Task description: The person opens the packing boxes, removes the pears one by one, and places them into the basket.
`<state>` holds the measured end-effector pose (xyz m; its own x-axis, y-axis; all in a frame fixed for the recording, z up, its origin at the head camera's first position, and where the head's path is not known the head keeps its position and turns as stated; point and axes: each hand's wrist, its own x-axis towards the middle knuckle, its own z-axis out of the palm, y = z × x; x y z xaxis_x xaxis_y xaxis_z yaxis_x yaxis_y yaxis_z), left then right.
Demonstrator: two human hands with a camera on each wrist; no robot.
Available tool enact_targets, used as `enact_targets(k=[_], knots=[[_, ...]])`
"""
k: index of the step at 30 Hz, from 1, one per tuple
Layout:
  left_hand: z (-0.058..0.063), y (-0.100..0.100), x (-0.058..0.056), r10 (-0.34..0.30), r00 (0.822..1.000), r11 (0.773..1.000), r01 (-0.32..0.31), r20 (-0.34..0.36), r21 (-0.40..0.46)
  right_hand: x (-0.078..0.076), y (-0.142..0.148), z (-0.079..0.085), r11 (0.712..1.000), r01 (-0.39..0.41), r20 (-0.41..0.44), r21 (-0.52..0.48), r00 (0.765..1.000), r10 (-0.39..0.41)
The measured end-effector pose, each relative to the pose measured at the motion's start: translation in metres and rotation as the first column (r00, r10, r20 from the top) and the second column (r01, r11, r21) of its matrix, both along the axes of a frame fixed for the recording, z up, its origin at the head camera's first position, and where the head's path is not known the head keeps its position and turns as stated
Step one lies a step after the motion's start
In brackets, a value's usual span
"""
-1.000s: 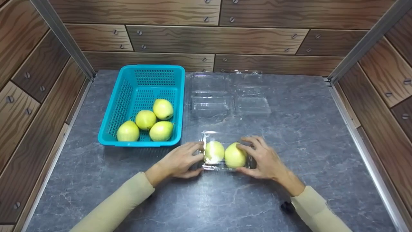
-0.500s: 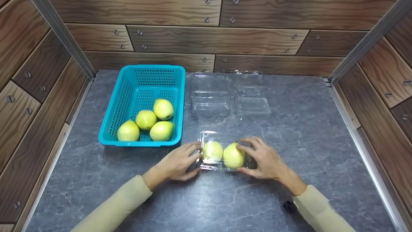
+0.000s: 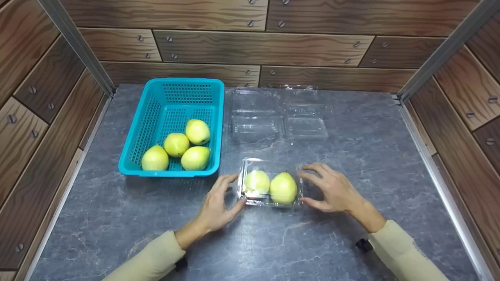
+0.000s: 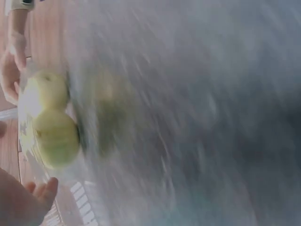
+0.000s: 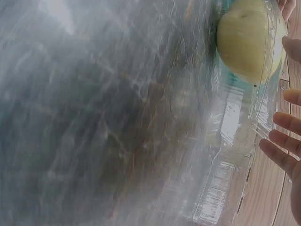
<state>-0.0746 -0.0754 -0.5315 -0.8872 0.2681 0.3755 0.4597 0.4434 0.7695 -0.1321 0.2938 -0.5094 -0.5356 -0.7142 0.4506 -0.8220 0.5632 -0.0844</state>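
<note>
A clear plastic clamshell box [image 3: 273, 164] lies on the table in front of me, its lid over two yellow-green pears [image 3: 283, 188]. My left hand [image 3: 214, 207] is at the box's left end, thumb by the near left corner and fingers spread along the side. On the right side, my right hand [image 3: 332, 189] has its relaxed fingertips beside the box's edge. The right wrist view shows those fingers [image 5: 282, 141] apart from each other, with one pear [image 5: 247, 40] visible through the plastic. Both pears [image 4: 56, 139] also appear in the left wrist view, which is blurred.
A turquoise basket [image 3: 222, 128] with several pears [image 3: 176, 144] stands at the left. Further clear plastic boxes [image 3: 256, 101] lie behind the box, near the back wall. Wood-patterned panels [image 3: 258, 47] enclose the grey table [image 3: 375, 156] at the back and sides.
The box has slid slightly left. My right hand has come off its lid and moved right; my left hand has opened wider and drawn back a little to the left.
</note>
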Motion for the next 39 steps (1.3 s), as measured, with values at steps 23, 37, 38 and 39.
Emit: enact_targets(k=[23,37,38,39], knots=[[-0.009,0.038,0.032,-0.063,0.702,0.678,-0.491,0.709,0.547,-0.019,0.008,-0.004,0.994,-0.107,-0.108,-0.033,0.989,0.103],[-0.016,0.067,0.037,-0.147,0.666,0.549,-0.560,0.731,0.620,-0.022,0.001,-0.008,0.988,-0.153,-0.153,-0.033,0.977,0.146],[-0.016,0.069,0.037,-0.150,0.666,0.541,-0.563,0.731,0.624,-0.022,0.001,-0.009,0.987,-0.156,-0.156,-0.034,0.977,0.149],[-0.015,0.071,0.037,-0.152,0.665,0.532,-0.568,0.731,0.628,-0.023,0.001,-0.009,0.986,-0.160,-0.164,-0.034,0.975,0.153]])
